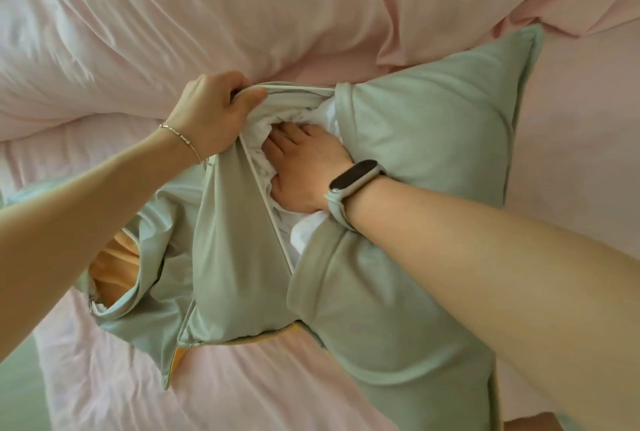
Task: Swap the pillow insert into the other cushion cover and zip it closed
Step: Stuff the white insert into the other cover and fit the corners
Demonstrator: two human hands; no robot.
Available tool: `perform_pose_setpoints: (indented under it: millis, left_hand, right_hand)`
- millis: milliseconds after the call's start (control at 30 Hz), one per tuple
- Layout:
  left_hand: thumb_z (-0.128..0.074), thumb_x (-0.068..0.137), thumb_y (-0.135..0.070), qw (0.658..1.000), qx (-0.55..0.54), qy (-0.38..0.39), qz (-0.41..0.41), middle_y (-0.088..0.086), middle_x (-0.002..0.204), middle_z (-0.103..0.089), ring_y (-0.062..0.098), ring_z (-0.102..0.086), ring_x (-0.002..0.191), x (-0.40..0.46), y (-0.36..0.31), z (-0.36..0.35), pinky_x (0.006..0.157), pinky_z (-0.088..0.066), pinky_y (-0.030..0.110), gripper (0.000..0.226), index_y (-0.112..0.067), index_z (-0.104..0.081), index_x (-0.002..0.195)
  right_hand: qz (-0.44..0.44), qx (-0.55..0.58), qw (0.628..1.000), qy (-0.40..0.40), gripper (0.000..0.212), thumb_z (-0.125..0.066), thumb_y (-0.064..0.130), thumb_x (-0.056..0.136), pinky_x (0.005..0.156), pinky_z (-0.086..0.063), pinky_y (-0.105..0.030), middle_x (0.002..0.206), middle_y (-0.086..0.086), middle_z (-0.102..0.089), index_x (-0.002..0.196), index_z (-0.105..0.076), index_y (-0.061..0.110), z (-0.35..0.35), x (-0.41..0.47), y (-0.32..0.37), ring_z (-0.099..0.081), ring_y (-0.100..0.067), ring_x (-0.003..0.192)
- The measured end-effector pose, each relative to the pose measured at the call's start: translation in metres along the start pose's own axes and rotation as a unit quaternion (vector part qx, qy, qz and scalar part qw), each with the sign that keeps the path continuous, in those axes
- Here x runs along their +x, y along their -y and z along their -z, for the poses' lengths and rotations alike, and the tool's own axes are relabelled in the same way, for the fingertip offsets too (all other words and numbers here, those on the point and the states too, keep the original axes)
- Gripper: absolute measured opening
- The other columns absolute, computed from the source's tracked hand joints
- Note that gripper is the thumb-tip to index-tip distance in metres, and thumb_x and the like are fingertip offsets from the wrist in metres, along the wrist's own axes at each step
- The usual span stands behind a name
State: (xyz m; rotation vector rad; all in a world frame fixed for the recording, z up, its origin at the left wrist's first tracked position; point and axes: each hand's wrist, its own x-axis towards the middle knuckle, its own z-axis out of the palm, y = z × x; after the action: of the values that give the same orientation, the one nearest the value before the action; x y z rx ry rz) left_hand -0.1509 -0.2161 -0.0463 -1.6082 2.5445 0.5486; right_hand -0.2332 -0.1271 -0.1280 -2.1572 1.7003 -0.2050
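The white pillow insert is seen at the centre of the view, bunched inside the open mouth of a sage-green cushion cover that lies on the pink bedding. The cover's filled part stretches from 2 o'clock, where one corner points up, down to 5 o'clock. The right hand is sunk into the opening, its fingers pressed into the white folds; whether they are clenched on the insert cannot be told, since the fingertips are hidden by fabric. A dark band watch is worn on that wrist. At 11 o'clock of the opening, the cover's edge is pinched and lifted by the left hand, thumb over the hem, and a thin bracelet is worn on its wrist. The cover's zipper edge is shown as a pale line running from the opening toward 6 o'clock. At 8 o'clock a second slack cover, green outside and orange inside, is partly overlapped by the lifted flap and by the left forearm.
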Motion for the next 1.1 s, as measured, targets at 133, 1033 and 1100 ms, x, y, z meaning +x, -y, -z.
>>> perform_pose_setpoints:
  millis: [133, 1033, 1100]
  left_hand:
    - [-0.048, 0.095, -0.03, 1.0, 0.008, -0.023, 0.011, 0.007, 0.078, -0.053, 0.021, -0.045, 0.078, 0.007, 0.009, -0.002, 0.065, -0.028, 0.024, 0.029, -0.006, -0.063, 0.1]
    - [-0.046, 0.086, -0.038, 0.996, -0.086, -0.012, -0.016, 0.006, 0.061, -0.042, 0.024, -0.037, 0.067, 0.021, 0.021, -0.019, 0.057, -0.025, 0.028, 0.038, -0.004, -0.06, 0.08]
    - [-0.042, 0.081, -0.042, 0.997, -0.078, -0.015, -0.025, 0.009, 0.066, -0.046, 0.023, -0.039, 0.067, 0.022, 0.019, -0.018, 0.058, -0.026, 0.028, 0.044, -0.003, -0.061, 0.084]
  right_hand:
    - [-0.017, -0.033, 0.998, 0.05, 0.071, -0.028, 0.053, 0.092, 0.108, -0.019, -0.033, 0.151, -0.005, -0.026, 0.147, -0.016, 0.01, -0.015, 0.02, -0.002, -0.024, -0.022, 0.138]
    - [0.008, 0.099, 0.964, -0.249, 0.028, -0.042, 0.005, 0.079, 0.084, -0.046, -0.045, 0.085, -0.018, -0.066, 0.087, -0.068, -0.003, -0.001, 0.014, 0.006, -0.061, -0.036, 0.085]
    - [0.033, 0.123, 0.958, -0.258, 0.032, -0.039, 0.007, 0.076, 0.078, -0.049, -0.044, 0.083, -0.018, -0.067, 0.082, -0.069, -0.005, -0.002, 0.006, 0.003, -0.063, -0.036, 0.084]
